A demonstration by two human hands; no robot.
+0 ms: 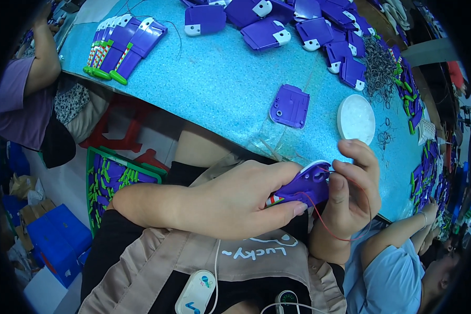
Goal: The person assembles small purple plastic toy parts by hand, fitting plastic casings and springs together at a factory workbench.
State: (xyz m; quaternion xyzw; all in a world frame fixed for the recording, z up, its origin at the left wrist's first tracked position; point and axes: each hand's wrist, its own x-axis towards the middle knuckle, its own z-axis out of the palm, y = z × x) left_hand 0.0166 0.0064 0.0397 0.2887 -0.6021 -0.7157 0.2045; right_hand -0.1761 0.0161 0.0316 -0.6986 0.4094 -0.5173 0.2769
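Note:
My left hand is closed around a purple plastic shell, holding it above my lap at the table's edge. The shell's hollow inside faces up, and a white rim shows along its top. A bit of red-and-white striped part shows by my left fingers. From the shell a thin red wire loops down and round to the right. My right hand is closed at the shell's right end, its thumb and forefinger pinching the wire there. The pinched end is mostly hidden. Beyond my hands a loose purple cover lies on the table.
A white round dish stands right of the cover, near a heap of thin black loops. Purple-and-white shells are piled at the back. Striped-stick pieces lie far left. A green crate sits lower left; people sit either side.

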